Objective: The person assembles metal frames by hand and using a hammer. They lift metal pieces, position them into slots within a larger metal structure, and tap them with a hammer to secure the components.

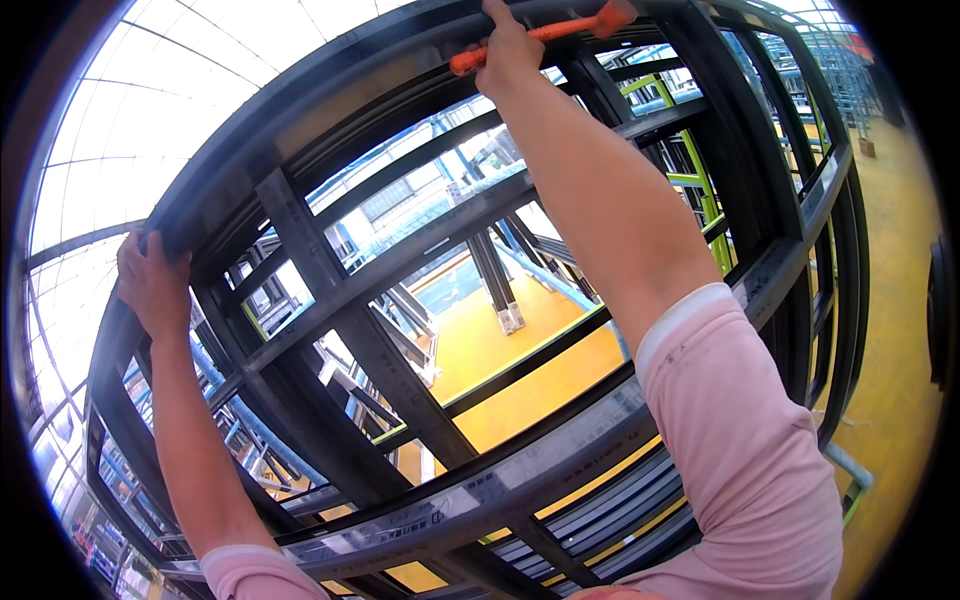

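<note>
A large dark grey metal window frame (450,225), crossed by several bars, fills the middle of the view in front of me. My right hand (510,50) reaches up to its top rail, with the fingers closed around an orange hammer (565,30). The hammer's handle lies across the hand, and its head points to the right. At the frame's upper left corner, my left hand (155,282) is closed over the edge. Part of its grip is hidden behind the profile. Both arms are raised, in pink sleeves with pale cuffs.
More dark frames (830,215) stand close together at the right. Lime-green rack posts (690,165) and blue racks show behind the bars. Beyond lies a yellow floor (535,325), with bundled profiles (510,318) standing on it. Long grey profiles (610,510) lie low in front.
</note>
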`<state>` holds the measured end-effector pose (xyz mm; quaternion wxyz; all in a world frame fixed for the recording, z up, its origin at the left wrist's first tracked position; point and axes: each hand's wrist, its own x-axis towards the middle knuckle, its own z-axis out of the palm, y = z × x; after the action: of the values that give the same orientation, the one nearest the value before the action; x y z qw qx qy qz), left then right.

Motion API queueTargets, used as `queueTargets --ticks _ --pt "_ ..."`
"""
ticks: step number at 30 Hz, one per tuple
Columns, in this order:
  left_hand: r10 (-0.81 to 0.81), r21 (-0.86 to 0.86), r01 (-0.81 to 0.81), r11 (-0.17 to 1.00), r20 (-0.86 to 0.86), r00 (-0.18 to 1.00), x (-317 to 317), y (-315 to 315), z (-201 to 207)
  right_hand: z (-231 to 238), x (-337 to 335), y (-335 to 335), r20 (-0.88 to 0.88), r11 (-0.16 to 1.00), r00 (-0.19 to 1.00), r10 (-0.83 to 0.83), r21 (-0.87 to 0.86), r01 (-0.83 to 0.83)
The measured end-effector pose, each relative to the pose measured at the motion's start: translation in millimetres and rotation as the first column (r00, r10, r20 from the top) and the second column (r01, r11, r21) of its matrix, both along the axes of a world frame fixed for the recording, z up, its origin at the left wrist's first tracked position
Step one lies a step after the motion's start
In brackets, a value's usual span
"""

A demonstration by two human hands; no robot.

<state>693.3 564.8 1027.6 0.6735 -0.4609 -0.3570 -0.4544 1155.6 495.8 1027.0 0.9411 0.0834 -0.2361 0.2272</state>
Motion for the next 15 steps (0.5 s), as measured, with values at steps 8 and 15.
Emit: queueTargets --ticks 8,15 --pt "-0.167 -0.353 0.118 0.928 -0.11 0.98 -30 -3 -33 -45 11 17 0.139 0.97 0.986 0.086 0.214 -0.115" --pt "-0.204 -0.436 0.097 0.895 -0.206 0.957 -37 -34 -89 -59 0 2 0.114 0.973 0.991 0.068 0.212 -0.091"
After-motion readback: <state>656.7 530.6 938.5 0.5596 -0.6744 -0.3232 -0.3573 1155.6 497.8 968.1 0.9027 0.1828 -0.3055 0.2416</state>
